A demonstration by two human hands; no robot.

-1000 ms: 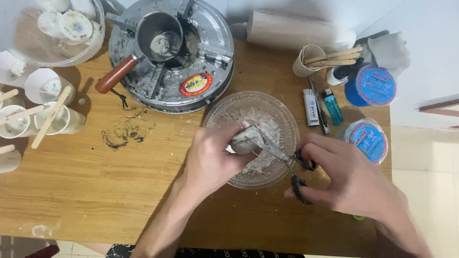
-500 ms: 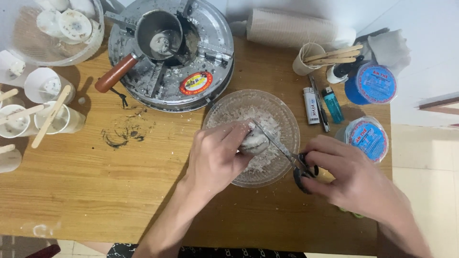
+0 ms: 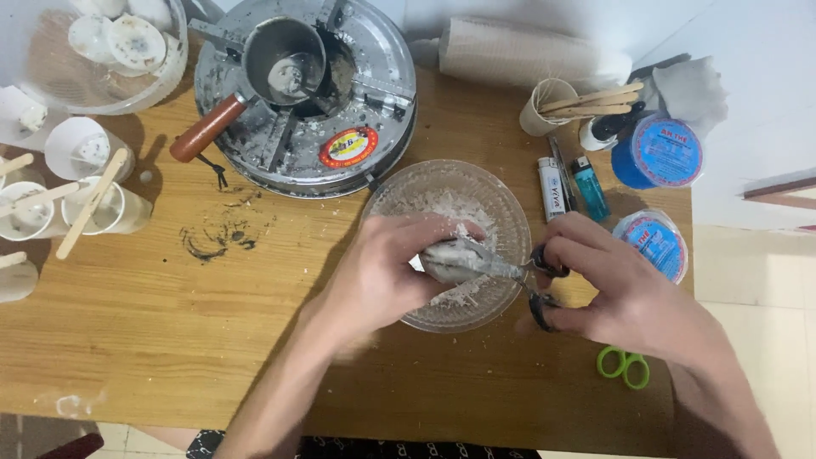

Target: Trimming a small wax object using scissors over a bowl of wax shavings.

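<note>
Head view: left hand point(image 3: 378, 272) clenches a rounded, pale waxy lump point(image 3: 449, 257) over a ribbed clear glass bowl point(image 3: 501, 200) of white flaky shavings. Right hand point(image 3: 616, 293) has its fingers point(image 3: 568, 251) through the black loops of steel scissors point(image 3: 510, 274) (blades laid against the lump). Both sit on the wooden surface point(image 3: 170, 323), near green-handled scissors point(image 3: 623, 365) and a round metal burner point(image 3: 306, 93).

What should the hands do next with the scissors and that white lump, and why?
Probably turn the pale waxy lump a little in the left hand. The black-handled scissors in the right hand already lie across it over the clear glass bowl, so turning may bring a fresh side to them, with flakes landing inside.
</note>
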